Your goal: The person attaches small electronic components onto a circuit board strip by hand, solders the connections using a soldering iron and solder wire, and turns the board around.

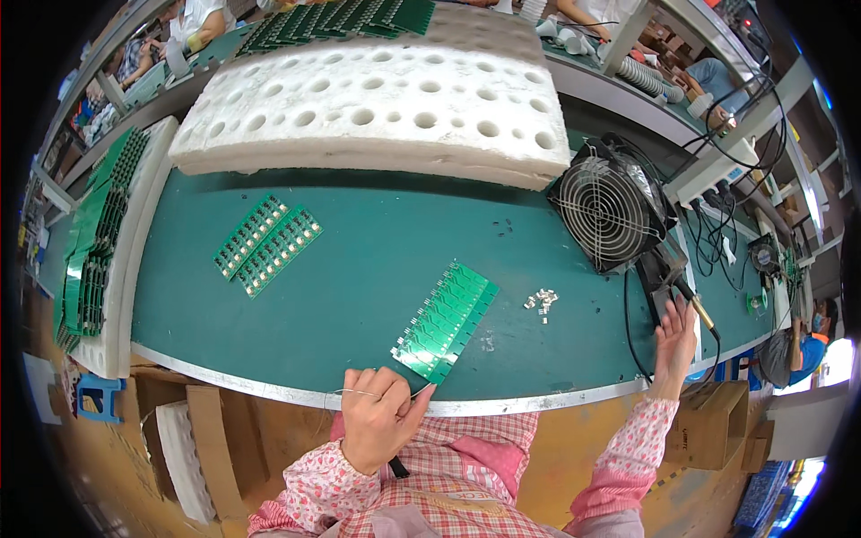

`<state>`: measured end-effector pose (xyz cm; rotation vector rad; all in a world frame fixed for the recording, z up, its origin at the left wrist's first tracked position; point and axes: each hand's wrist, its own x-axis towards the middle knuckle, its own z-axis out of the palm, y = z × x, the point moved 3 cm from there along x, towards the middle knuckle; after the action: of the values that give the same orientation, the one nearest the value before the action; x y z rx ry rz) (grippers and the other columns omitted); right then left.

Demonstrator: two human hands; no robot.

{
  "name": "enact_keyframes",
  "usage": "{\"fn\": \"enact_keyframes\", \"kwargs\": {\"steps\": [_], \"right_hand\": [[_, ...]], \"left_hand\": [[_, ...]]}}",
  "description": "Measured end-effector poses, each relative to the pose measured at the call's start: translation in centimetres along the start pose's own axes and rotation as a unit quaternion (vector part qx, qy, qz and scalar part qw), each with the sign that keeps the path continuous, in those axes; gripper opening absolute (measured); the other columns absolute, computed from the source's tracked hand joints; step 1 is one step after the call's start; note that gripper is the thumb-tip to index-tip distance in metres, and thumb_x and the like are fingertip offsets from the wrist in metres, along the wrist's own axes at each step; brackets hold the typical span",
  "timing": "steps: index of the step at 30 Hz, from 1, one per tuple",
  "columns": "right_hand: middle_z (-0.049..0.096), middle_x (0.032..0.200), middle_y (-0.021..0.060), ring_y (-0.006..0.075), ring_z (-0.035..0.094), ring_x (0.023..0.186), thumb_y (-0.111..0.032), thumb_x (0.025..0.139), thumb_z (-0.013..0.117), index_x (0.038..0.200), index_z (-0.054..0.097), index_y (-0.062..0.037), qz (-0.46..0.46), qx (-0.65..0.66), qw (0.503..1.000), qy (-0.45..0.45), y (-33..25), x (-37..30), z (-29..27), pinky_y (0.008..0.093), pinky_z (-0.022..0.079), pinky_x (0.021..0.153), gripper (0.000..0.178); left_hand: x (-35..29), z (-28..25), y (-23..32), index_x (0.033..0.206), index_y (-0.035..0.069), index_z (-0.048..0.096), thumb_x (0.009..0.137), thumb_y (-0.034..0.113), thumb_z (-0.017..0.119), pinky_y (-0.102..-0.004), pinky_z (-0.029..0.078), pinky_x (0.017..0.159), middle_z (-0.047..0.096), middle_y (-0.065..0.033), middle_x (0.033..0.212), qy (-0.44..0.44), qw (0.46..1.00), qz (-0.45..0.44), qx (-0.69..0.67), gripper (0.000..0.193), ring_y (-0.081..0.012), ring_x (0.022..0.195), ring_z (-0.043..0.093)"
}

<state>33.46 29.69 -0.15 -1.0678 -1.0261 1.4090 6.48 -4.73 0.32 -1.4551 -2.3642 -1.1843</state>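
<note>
My left hand (381, 414) is at the table's front edge, fingers pinched round a thin solder wire (357, 392). The wire's end reaches the lower corner of a green circuit board (446, 321), which lies at a slant on the mat with small parts along its left side. At the right, my right hand (674, 348) is raised with its fingers stretched out. It is beside a soldering iron (701, 309) with a brass-coloured section, resting in its dark stand (659, 282); whether the fingers touch it is hard to tell.
Small white connectors (541, 302) lie in a pile right of the board. Two populated boards (280, 248) are at the left. A white foam block (359, 117) spans the back, and boards stand in another foam block (134, 269). A black fan (612, 211) is at the back right.
</note>
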Motion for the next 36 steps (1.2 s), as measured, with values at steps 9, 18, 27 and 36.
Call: {"fn": "enact_keyframes", "kwargs": {"steps": [9, 18, 27, 36], "right_hand": [[0.063, 0.088, 0.0044, 0.0123, 0.055, 0.064, -0.011, 0.087, 0.063, 0.102, 0.064, -0.0043, -0.256, -0.367, 0.859, -0.249, 1.9, -11.6, 15.2, 0.0249, 0.046, 0.057, 0.017], [0.060, 0.074, 0.0065, 0.0121, 0.054, 0.058, -0.017, 0.084, 0.068, 0.095, 0.062, 0.0000, -0.134, -0.428, 0.801, -0.396, 2.6, -11.1, 21.7, 0.0269, 0.046, 0.055, 0.022], [0.057, 0.076, 0.0021, 0.0065, 0.054, 0.057, -0.015, 0.092, 0.060, 0.089, 0.055, -0.0004, 0.027, -0.037, 0.972, -0.232, 2.9, -11.0, 16.8, 0.0241, 0.052, 0.055, 0.016], [0.059, 0.084, 0.0078, 0.0106, 0.060, 0.064, -0.010, 0.093, 0.058, 0.093, 0.052, 0.0016, 0.023, 0.096, 0.983, -0.158, 4.2, -13.0, 16.2, 0.0273, 0.057, 0.062, 0.013]], "left_hand": [[0.1, -0.2, -0.2, 0.054, 0.013, 0.038, 0.064, 0.009, 0.079, -0.0336, 0.028, 0.061, 0.042, -0.0005, 0.060, 0.004, 1.000, 0.005, -0.003, 0.042, -0.0200, 0.057, 0.040], [0.4, 0.1, -0.3, 0.055, 0.013, 0.042, 0.068, 0.013, 0.076, -0.0344, 0.029, 0.061, 0.044, -0.0005, 0.061, -0.012, 1.000, 0.006, 0.002, 0.037, -0.0200, 0.057, 0.043], [7.0, -1.5, -3.5, 0.080, -0.001, 0.057, 0.098, 0.016, 0.046, -0.0270, 0.045, 0.072, 0.060, -0.0080, 0.081, -0.078, 0.891, -0.223, -0.388, 0.027, -0.0152, 0.075, 0.058], [11.9, 2.6, -6.2, 0.098, 0.002, 0.052, 0.091, 0.007, 0.058, -0.0272, 0.049, 0.073, 0.058, -0.0045, 0.086, -0.232, 0.777, -0.233, -0.537, 0.010, -0.0130, 0.079, 0.058]]}}
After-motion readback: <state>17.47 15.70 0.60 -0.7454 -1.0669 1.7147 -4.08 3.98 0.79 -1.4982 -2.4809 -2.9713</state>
